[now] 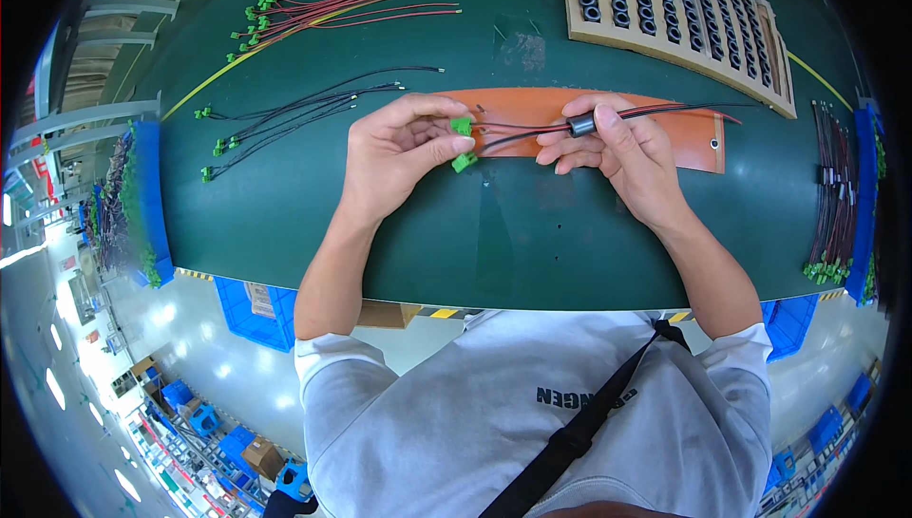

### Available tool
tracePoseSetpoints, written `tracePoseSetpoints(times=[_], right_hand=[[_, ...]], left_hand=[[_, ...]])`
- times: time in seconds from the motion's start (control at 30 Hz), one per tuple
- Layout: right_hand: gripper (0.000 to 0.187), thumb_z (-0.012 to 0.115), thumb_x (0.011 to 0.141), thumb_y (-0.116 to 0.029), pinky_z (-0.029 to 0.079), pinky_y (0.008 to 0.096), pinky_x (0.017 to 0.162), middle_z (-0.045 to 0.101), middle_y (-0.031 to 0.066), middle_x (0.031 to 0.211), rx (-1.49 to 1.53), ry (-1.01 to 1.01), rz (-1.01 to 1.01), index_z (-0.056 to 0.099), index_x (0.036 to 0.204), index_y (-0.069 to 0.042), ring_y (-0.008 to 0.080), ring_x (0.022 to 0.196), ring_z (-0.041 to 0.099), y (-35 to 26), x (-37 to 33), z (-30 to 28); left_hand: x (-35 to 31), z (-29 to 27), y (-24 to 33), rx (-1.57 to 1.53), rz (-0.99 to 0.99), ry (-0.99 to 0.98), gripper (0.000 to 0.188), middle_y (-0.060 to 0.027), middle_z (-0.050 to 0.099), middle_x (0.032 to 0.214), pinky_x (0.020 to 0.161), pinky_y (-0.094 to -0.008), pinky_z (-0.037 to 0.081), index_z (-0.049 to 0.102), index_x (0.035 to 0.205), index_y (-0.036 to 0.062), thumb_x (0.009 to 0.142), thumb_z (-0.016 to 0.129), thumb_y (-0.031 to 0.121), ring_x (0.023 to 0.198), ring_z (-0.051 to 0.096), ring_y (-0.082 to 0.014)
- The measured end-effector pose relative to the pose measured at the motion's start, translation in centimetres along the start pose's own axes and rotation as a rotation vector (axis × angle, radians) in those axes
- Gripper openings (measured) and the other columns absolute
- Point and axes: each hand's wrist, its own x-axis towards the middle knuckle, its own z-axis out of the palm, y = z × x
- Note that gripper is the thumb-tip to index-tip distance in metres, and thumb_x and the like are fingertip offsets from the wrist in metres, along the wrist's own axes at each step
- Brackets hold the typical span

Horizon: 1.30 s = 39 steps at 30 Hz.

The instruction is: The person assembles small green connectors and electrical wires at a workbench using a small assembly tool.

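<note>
Nearest the camera, a grey T-shirt (456,404) crossed by a black strap (570,437), just beyond the near edge of the green table surface (570,252). Above the surface, toward the far edge from its middle, left hand (394,148) with thumb and forefinger pinched on the upper of two green terminal connectors (462,126), the other just below the thumb tip, grip on that one hard to tell. From there rightward, red and black wires (522,128) leading into a black cylindrical core (581,125), long axis roughly left to right, almost in line with the wires. Core grasped between thumb and fingers of the right hand (632,148), the nearer of the two, well apart from the connectors; loose wire tails trailing past it to the right. Only wire spanning the gap between the hands, an orange-brown mat (698,143) beneath. Around, from the left: blue bin (152,205) at the left edge, black cables (294,114) with green plugs, red-and-black cables (380,5) nearer the far edge, wooden tray (679,62) of black cores toward the far right corner, finally cored harnesses (831,195) beside another blue bin (863,205) along the right edge.
</note>
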Motion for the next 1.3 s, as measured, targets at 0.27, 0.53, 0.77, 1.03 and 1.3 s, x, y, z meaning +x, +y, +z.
tracePoseSetpoints(times=[0.27,0.53,0.77,1.03,1.3], right_hand=[[0.041,0.041,0.112,-0.033,0.058,0.0322,0.088,0.069,0.0215,0.115,-0.115,0.123,-0.05,0.055,0.128,0.002,0.0246,0.106,0.071,0.1,0.3,0.6],[0.038,0.041,0.112,-0.029,0.055,0.0341,0.1,0.063,0.0175,0.131,-0.08,0.142,-0.064,0.055,0.129,0.002,0.0239,0.119,0.065,0.1,0.3,0.6],[0.037,0.04,0.112,-0.027,0.056,0.0355,0.1,0.061,0.0188,0.133,-0.024,0.127,-0.047,0.055,0.13,0.002,0.0262,0.121,0.065,0.0,0.3,0.3],[0.038,0.041,0.112,-0.028,0.057,0.0352,0.097,0.062,0.0203,0.131,-0.02,0.145,-0.031,0.055,0.128,0.003,0.0287,0.121,0.066,-0.4,0.4,0.8],[0.037,0.042,0.112,-0.027,0.059,0.034,0.093,0.063,0.0203,0.131,-0.049,0.141,-0.059,0.055,0.129,0.002,0.0274,0.118,0.067,-0.3,0.6,0.8]], left_hand=[[1.2,0.8,-0.6,0.809,0.393,0.16,0.017,-0.011,0.076,0.096,0.082,-0.0295,0.056,0.076,0.103,-0.0023,0.086,0.074,-0.004,0.094,0.07,-0.02],[1.8,0.6,-0.7,0.876,0.418,0.1,0.016,-0.0102,0.076,0.095,0.082,-0.0346,0.055,0.078,0.098,0.0018,0.083,0.077,0.001,0.091,0.068,-0.0238],[1.4,0.7,-0.3,0.801,0.415,0.121,0.03,-0.0073,0.072,0.098,0.089,-0.0379,0.051,0.071,0.105,0.0027,0.079,0.084,0.01,0.1,0.062,-0.0277],[0.8,0.1,-0.5,0.972,0.544,0.018,0.029,-0.0059,0.071,0.097,0.078,-0.0349,0.052,0.073,0.102,0.0035,0.076,0.085,0.007,0.089,0.063,-0.0253],[-0.7,0.5,0.1,0.525,0.159,0.087,0.024,-0.0123,0.075,0.098,0.077,-0.0271,0.058,0.074,0.114,0.0,0.09,0.072,-0.001,0.09,0.071,-0.0179]])
